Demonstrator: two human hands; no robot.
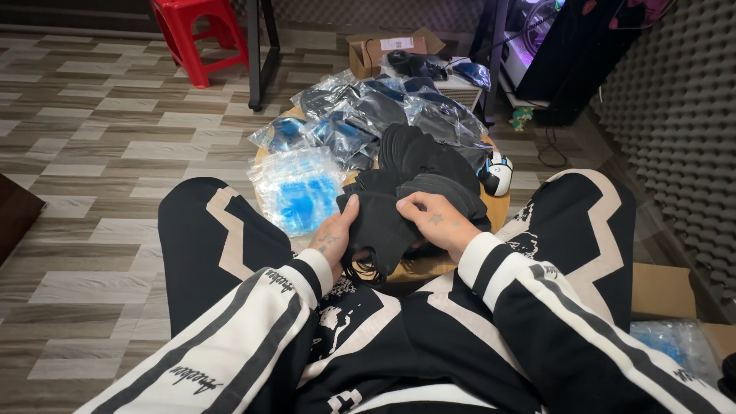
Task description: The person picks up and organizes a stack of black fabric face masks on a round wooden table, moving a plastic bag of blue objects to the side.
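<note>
both hands (387, 226) grip black mask (381, 222) (low table)

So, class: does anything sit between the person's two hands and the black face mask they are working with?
Nothing visible does. The left hand and right hand both already touch the black face mask, gripping its two sides above the small round table. The pile of black masks lies behind it.

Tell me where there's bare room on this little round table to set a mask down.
Hardly any. The round table shows bare wood only at its right rim beside the white mouse and a sliver under both hands. Black masks fill the middle, clear blue packets the left, bagged masks the back. The floor left is open.
</note>
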